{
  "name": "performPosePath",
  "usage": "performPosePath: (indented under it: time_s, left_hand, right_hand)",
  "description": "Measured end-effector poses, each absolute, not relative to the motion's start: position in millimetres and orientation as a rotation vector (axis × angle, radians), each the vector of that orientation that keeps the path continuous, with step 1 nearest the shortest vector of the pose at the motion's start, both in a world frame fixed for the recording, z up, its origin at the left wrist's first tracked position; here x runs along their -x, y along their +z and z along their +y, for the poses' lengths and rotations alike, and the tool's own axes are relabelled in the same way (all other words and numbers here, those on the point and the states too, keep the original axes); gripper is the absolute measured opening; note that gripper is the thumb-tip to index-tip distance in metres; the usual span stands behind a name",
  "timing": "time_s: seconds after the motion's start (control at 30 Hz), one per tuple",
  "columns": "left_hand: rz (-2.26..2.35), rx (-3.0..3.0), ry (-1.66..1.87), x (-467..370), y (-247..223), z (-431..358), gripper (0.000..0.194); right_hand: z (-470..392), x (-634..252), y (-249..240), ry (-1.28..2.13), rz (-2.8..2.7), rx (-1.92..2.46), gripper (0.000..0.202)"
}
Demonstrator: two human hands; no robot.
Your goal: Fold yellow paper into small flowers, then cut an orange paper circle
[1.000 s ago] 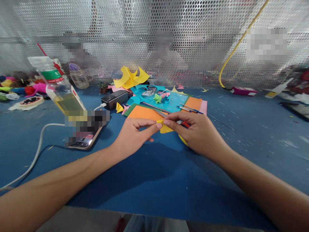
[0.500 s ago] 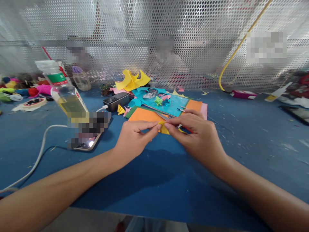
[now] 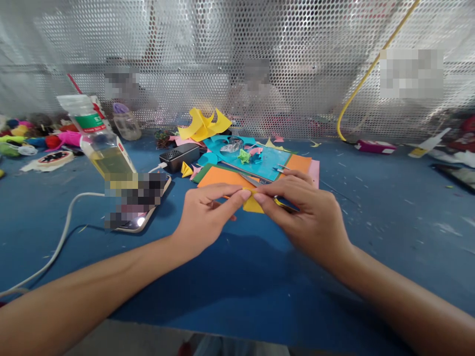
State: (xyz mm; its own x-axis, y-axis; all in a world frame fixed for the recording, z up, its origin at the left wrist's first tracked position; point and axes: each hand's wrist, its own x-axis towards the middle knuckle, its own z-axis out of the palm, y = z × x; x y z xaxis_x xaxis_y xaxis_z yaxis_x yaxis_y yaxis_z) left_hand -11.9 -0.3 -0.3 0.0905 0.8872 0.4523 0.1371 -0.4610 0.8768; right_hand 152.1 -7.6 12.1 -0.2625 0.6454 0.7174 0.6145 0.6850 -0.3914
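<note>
Head view: left hand [image 3: 206, 212] and right hand [image 3: 304, 212] both pinch a small yellow paper piece [image 3: 253, 204] in a narrow grip, just above the blue surface [image 3: 237, 277], near the orange sheet [image 3: 218, 176].

Most of the yellow paper piece [image 3: 253, 204] lies hidden under the fingertips of the left hand [image 3: 208, 212] and right hand [image 3: 304, 215]. Behind the paper, scissors [image 3: 252, 179] pass beneath the right hand, handles unseen. Left of the paper, a phone [image 3: 135, 200] is pixelated, its screen illegible. Its white cable [image 3: 55, 237] runs off the left edge. Both forearms are cut by the lower edge.
</note>
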Motion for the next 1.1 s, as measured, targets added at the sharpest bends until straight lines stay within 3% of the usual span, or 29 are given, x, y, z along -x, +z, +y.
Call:
performPosePath:
  time_s: [1.1]
  left_hand:
    - [0.938,-1.704,1.450,10.7,2.1,0.2,0.010]
  right_hand:
    - [-10.2,-149.0,13.6,-0.047,-1.927,1.006,0.011]
